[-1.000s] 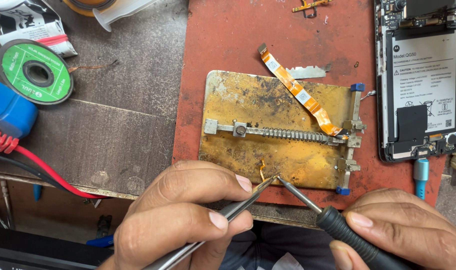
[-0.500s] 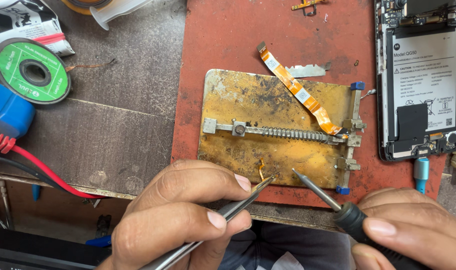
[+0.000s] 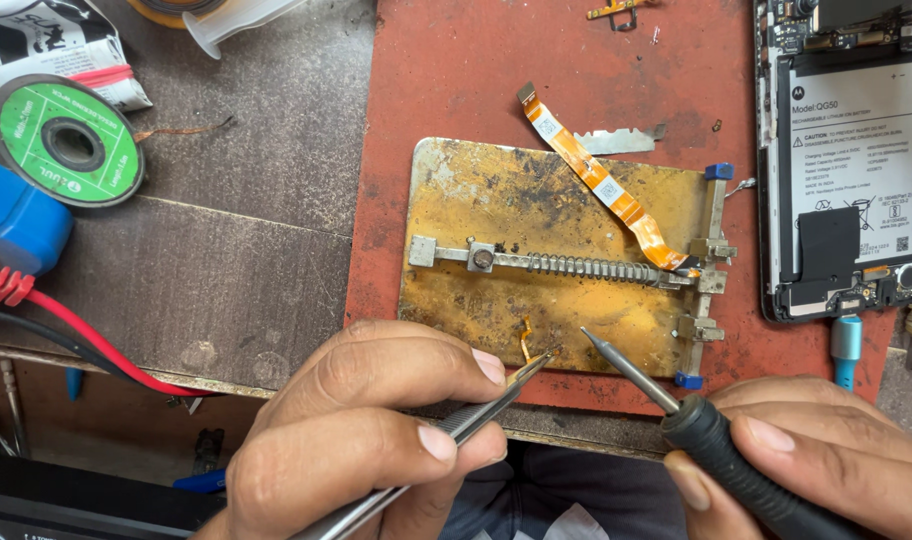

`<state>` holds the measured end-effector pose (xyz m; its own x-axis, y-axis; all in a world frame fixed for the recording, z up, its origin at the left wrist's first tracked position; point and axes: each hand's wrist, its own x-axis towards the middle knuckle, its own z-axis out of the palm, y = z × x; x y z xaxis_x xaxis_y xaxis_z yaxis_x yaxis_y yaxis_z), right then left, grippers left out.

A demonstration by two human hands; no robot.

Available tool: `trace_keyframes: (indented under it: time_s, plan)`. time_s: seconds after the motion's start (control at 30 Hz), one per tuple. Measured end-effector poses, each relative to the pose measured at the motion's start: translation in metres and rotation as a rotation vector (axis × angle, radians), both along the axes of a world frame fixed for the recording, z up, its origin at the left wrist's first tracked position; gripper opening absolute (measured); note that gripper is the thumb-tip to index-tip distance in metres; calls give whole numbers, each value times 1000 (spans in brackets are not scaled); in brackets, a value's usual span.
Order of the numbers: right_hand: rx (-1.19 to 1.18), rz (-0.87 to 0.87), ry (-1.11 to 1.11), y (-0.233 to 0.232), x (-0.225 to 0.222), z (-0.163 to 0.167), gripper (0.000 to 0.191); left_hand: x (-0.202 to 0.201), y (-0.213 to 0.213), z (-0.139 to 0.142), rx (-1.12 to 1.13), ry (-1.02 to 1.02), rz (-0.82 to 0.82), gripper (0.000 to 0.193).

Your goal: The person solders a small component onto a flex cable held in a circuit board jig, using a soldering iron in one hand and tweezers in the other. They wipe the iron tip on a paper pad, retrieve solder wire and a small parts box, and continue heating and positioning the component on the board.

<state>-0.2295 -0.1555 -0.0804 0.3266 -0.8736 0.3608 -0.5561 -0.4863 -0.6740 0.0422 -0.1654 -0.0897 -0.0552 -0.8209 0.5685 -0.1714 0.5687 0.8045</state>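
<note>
My left hand (image 3: 366, 430) grips metal tweezers (image 3: 456, 425) whose tips pinch a tiny orange part (image 3: 525, 340) at the front edge of a stained brass holder plate (image 3: 476, 200). My right hand (image 3: 826, 450) holds a black soldering iron (image 3: 676, 405). Its tip hovers just right of the tweezers' tips, a little apart from the small part. An orange flex ribbon (image 3: 596, 185) lies slantwise across the plate, one end clamped at the plate's right rail beside a spring bar (image 3: 576, 266).
The plate rests on a red mat (image 3: 476, 80). An opened phone (image 3: 846, 160) with its battery showing lies at the right. At the left are a green solder wick spool (image 3: 68, 140), a blue object (image 3: 11, 220), red and black cables (image 3: 86, 335) and a syringe (image 3: 241, 20).
The soldering iron's tip has drawn back to the right, away from the small part at the tweezers' tips. My left hand and the tweezers have stayed in place.
</note>
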Motion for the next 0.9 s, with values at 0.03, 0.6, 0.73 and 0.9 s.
trace_keyframes:
  time_s: [0.03, 0.6, 0.73, 0.9]
  plan:
    - [0, 3, 9, 0, -1, 0, 50, 0, 0, 1, 6, 2, 1, 46]
    - [97, 86, 97, -1, -11, 10, 56, 0, 1, 3, 18, 5, -5, 46]
    - [70, 80, 108, -1, -12, 5, 56, 0, 1, 3, 25, -1, -2, 46]
    - [54, 92, 101, -2, -9, 4, 54, -1, 1, 3, 15, -8, 6, 47]
